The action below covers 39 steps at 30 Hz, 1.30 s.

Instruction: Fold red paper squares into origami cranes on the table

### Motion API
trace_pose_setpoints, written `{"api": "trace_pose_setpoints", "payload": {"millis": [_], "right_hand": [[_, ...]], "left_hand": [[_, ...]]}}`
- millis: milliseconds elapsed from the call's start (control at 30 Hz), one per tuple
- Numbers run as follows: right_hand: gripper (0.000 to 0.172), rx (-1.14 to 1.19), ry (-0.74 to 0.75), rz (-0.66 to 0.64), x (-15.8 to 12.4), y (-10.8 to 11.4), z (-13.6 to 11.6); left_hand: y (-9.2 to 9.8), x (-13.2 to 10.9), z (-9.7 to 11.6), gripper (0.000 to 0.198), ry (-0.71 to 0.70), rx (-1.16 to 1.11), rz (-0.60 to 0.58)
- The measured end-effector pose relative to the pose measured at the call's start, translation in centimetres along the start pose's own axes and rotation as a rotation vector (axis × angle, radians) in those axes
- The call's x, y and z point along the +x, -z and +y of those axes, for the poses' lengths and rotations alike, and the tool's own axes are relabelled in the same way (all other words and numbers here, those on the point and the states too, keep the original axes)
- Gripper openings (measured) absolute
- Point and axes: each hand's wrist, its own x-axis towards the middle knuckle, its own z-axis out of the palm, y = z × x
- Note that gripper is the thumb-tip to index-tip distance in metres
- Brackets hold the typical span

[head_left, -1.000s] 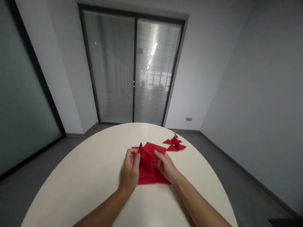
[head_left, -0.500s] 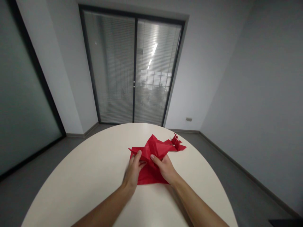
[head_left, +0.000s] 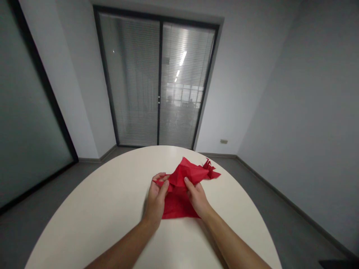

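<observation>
Between my hands is a partly folded piece of red paper [head_left: 188,171], creased and pointed at its top and sides. My left hand [head_left: 157,194] pinches its left corner between thumb and fingers. On the right side, my right hand [head_left: 196,192] grips the same paper, its thumb on top and its fingers mostly hidden behind. Beneath it, a flat red sheet [head_left: 179,207] lies on the table, partly covered by the held paper and my hands. A small folded red paper figure [head_left: 211,171] with pointed tips sits just behind and to the right.
The round cream-white table [head_left: 112,209] has a curved far edge. Beyond it stands a dark-framed glass partition [head_left: 158,82] with blinds. A frosted glass panel [head_left: 28,112] is at the left, and a grey wall [head_left: 314,123] at the right.
My left hand has shifted its hold, its fingers now wrapping behind the left corner. The held paper has tilted and moved slightly right, and my right thumb sits a little higher.
</observation>
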Motion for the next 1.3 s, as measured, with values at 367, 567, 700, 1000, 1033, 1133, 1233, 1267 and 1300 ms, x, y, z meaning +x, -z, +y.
{"api": "trace_pose_setpoints", "payload": {"millis": [367,567,700,1000,1033,1133,1233,1267,1300], "right_hand": [[0.033,-0.134,0.044,-0.114,-0.1,0.8,-1.5],[0.033,-0.078,-0.017,-0.181,0.3,1.3,-1.7],[0.035,-0.085,0.003,-0.193,0.4,1.6,-1.7],[0.045,-0.030,-0.014,-0.164,0.4,1.7,-1.7],[0.045,-0.032,-0.017,-0.159,0.5,1.7,-1.6],[0.045,-0.013,-0.022,-0.147,0.8,1.8,-1.2],[0.053,0.055,-0.047,-0.219,0.8,2.0,-1.2],[0.057,0.068,-0.061,-0.271,0.8,2.1,-1.3],[0.058,0.070,-0.076,-0.331,0.8,2.2,-1.5]], "left_hand": [[-0.3,0.4,2.1,0.033,0.525,-0.251,-0.106],[1.0,1.2,3.3,0.035,0.798,-0.314,-0.358],[1.8,1.1,3.2,0.025,0.852,-0.287,-0.476],[2.2,0.3,2.4,0.024,0.764,-0.291,-0.567],[2.0,0.1,2.3,0.023,0.738,-0.269,-0.559],[1.3,-0.2,2.3,0.022,0.663,-0.260,-0.555],[0.8,-0.1,2.6,0.024,0.572,-0.297,-0.509],[0.7,0.0,2.7,0.026,0.553,-0.306,-0.489],[0.7,0.1,2.7,0.026,0.540,-0.317,-0.469]]}}
